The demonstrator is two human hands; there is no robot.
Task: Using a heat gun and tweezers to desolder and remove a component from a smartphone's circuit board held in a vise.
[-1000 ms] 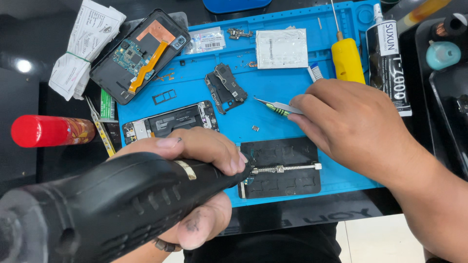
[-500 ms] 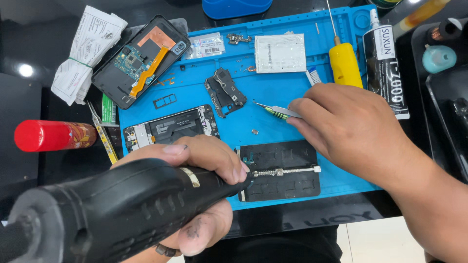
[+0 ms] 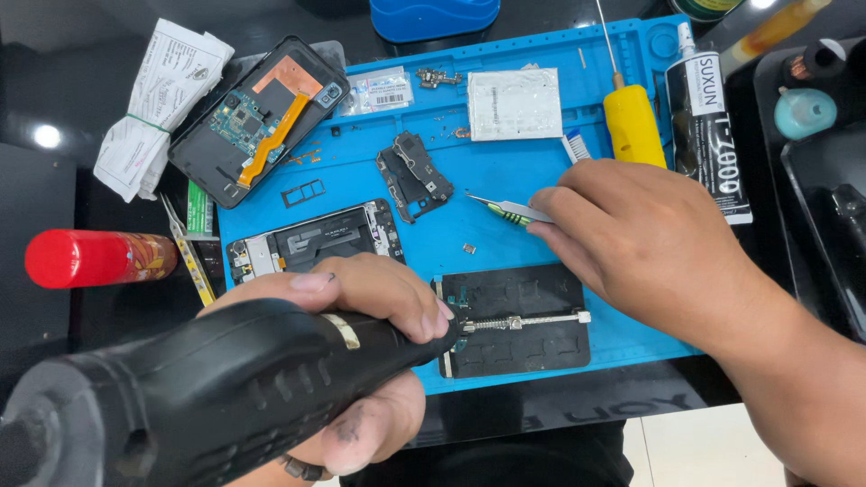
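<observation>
My left hand (image 3: 361,307) grips a thick black handheld tool (image 3: 207,388) whose tip points at a small part clamped in a black holder fixture (image 3: 519,320) at the front of the blue mat (image 3: 505,171). My right hand (image 3: 649,243) rests on the mat beside the fixture and pinches a pair of tweezers (image 3: 501,209) with a green grip, tips pointing left. A small loose chip (image 3: 469,248) lies between the tweezers and the fixture.
On the mat lie a phone frame (image 3: 311,239), a small black board piece (image 3: 413,176), a SIM tray (image 3: 302,192), a silver pouch (image 3: 514,104) and a yellow-handled screwdriver (image 3: 631,122). An opened phone (image 3: 257,117), a red can (image 3: 95,257), folded papers (image 3: 162,90) and a glue tube (image 3: 708,117) surround it.
The view has shifted slightly; the black tool's tip stays at the fixture. My right hand holds the tweezers in the same spot.
</observation>
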